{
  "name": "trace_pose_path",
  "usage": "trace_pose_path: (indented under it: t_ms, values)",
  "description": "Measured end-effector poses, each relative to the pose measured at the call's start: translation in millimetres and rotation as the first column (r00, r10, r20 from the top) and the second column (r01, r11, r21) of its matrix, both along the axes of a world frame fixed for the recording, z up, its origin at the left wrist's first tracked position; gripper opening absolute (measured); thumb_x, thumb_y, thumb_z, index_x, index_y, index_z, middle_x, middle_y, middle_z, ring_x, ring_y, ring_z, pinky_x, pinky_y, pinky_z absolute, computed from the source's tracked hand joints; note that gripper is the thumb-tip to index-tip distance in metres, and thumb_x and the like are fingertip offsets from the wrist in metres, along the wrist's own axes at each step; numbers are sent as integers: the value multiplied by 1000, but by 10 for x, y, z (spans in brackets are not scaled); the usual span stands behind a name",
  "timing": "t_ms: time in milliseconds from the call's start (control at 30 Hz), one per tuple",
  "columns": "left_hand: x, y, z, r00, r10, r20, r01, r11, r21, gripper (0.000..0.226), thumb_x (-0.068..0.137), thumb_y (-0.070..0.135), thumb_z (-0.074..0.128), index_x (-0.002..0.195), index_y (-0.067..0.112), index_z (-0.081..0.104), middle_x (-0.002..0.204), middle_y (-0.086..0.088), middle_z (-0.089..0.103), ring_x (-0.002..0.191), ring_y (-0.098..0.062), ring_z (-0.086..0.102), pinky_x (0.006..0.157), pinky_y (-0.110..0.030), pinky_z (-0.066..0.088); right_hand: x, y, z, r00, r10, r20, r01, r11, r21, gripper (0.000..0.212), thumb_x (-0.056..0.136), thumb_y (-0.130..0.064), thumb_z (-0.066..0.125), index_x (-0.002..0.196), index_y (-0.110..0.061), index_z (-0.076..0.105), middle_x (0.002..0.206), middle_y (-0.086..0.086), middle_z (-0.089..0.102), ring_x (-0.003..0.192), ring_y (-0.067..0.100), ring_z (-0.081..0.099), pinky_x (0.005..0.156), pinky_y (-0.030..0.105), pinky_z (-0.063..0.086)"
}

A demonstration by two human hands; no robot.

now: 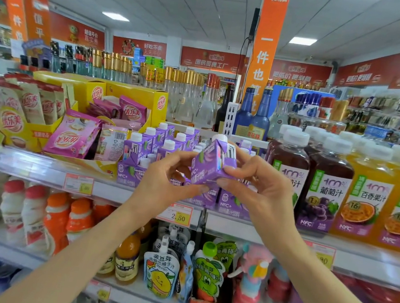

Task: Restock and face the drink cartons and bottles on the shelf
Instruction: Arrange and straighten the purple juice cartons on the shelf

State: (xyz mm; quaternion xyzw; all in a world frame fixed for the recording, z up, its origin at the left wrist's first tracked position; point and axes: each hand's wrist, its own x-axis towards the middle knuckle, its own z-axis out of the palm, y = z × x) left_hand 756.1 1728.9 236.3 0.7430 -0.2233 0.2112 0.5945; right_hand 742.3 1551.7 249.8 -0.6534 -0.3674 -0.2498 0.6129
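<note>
A small purple drink carton [211, 162] with a white cap is tilted in the air in front of the top shelf. My left hand [169, 178] pinches its lower left corner, and my right hand [254, 182] grips its right side. Behind it stand several matching purple cartons [142, 148] stacked in rows on the shelf [36, 165]. To the right stand dark grape juice bottles [323, 185] and orange passion fruit juice bottles [366, 197] with white caps.
Yellow display boxes with pink milk tea sachets [73, 137] fill the shelf's left part. Glass liquor bottles [188, 97] stand behind. The lower shelf holds yoghurt drinks [34, 212], orange bottles [56, 220] and juice pouches [162, 273]. Price tags [179, 214] line the shelf edge.
</note>
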Motion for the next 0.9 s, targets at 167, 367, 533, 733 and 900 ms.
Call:
trace_pose_path:
  t_ms: [167, 367, 533, 733, 900]
  values:
    - [-23, 40, 14, 1000, 3, 5, -3, 1000, 26, 53, 56, 32, 75, 105, 38, 55, 98, 11, 65, 76, 3, 55, 74, -14, 47, -42, -69, 72, 997, -11, -73, 4, 996, -89, 25, 72, -35, 75, 92, -33, 60, 114, -12, 67, 111, 12, 61, 90, 35, 50]
    - [-4, 93, 9, 999, -11, 32, 6, 988, 155, 59, 58, 36, 87, 107, 42, 55, 88, 27, 63, 76, 6, 54, 75, -12, 46, 63, -107, 300, 990, -62, -124, 42, 986, -159, 43, 64, -34, 77, 106, -27, 66, 98, -5, 68, 78, 11, 60, 79, 38, 54]
    - [-11, 163, 42, 999, 1, 49, -11, 978, 210, 58, 52, 56, 71, 106, 46, 52, 88, 33, 60, 80, 5, 54, 76, -11, 45, 157, -125, 283, 992, -126, 31, 130, 978, -162, 21, 74, -25, 72, 95, -21, 71, 85, 1, 69, 70, 19, 62, 70, 29, 53]
    - [-6, 201, 90, 992, 44, 119, -72, 968, 242, 54, 55, 58, 68, 105, 45, 52, 88, 35, 59, 80, 5, 55, 74, -8, 44, 155, -132, 247, 998, -65, -9, 63, 986, -151, 27, 87, -20, 61, 114, -19, 65, 91, -9, 69, 79, 1, 61, 71, 14, 48]
    - [-17, 195, 107, 974, 112, 195, -153, 966, 209, 57, 58, 60, 66, 111, 44, 52, 92, 27, 61, 80, 3, 54, 71, -8, 43, 180, -147, 145, 998, 16, -65, -32, 968, -250, 65, 67, -26, 81, 127, -29, 55, 118, -5, 61, 88, 14, 59, 80, 24, 51]
